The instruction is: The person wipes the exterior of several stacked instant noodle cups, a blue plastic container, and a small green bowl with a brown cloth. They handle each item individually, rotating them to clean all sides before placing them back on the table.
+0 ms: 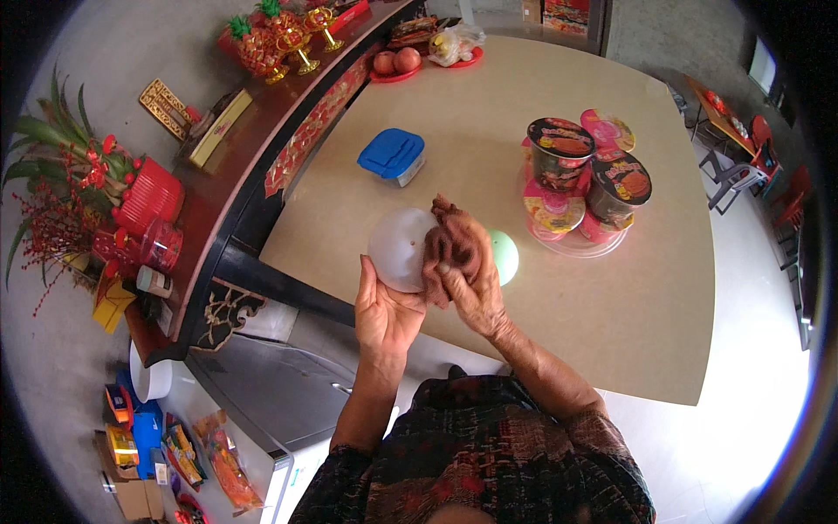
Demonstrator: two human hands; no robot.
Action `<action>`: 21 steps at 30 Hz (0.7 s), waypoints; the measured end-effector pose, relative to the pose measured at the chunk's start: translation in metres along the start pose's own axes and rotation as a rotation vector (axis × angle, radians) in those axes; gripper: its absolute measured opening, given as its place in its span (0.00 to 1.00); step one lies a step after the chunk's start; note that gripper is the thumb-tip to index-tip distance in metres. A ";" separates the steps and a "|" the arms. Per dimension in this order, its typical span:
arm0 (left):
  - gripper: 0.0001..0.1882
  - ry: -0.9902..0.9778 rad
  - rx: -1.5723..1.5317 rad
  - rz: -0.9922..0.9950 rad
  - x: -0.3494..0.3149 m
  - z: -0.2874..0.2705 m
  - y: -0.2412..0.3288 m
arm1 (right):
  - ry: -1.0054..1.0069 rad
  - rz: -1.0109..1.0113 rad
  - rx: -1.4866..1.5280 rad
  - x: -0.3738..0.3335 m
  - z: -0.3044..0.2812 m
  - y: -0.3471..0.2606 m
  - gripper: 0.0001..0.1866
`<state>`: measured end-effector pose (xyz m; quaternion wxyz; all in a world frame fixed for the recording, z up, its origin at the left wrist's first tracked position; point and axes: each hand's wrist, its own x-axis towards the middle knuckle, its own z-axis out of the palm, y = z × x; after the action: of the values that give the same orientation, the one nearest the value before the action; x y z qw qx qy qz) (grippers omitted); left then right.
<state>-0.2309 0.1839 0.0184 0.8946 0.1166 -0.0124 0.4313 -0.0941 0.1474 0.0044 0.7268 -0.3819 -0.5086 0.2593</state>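
My left hand (390,316) supports a round, whitish, translucent piece (397,249) from below, thumb up along its near left edge. It looks like a plastic bowl or lid; which one I cannot tell. Bunched in my right hand (471,288) is a brown cloth (447,249), pressed against the right side of the round piece. Just past my right hand a pale green round thing (504,257) lies on the table, partly hidden by the hand. Farther off stands a clear food container with a blue lid (391,153).
On the beige table (489,96), instant noodle cups (560,153) are stacked on a round tray at the right. Red plates with fruit (395,74) and a plastic bag (456,44) sit at the far edge. Left is a dark wooden altar table (249,157) with a potted plant (144,192).
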 end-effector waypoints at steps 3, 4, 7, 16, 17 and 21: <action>0.27 0.001 -0.035 0.031 0.002 0.004 0.001 | 0.011 0.163 0.225 0.003 0.002 -0.007 0.33; 0.27 -0.003 -0.040 0.020 0.002 0.004 0.002 | 0.014 0.177 0.237 0.003 0.003 -0.009 0.33; 0.27 -0.001 -0.074 0.019 0.007 0.001 0.003 | -0.007 -0.159 -0.342 -0.013 0.009 -0.005 0.36; 0.29 0.204 0.374 0.050 -0.001 -0.001 -0.020 | -0.268 -0.557 -1.010 0.002 0.003 -0.036 0.27; 0.31 0.166 0.432 0.010 -0.004 0.007 -0.020 | -0.297 -0.511 -1.002 0.009 0.002 -0.044 0.28; 0.28 0.304 0.581 0.179 -0.007 -0.001 -0.028 | -0.382 -0.302 -0.644 0.039 -0.006 -0.041 0.28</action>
<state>-0.2136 0.1617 0.0107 0.7743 0.2992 0.2343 0.5060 -0.0756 0.1524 0.0583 0.4924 -0.4560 -0.7401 0.0433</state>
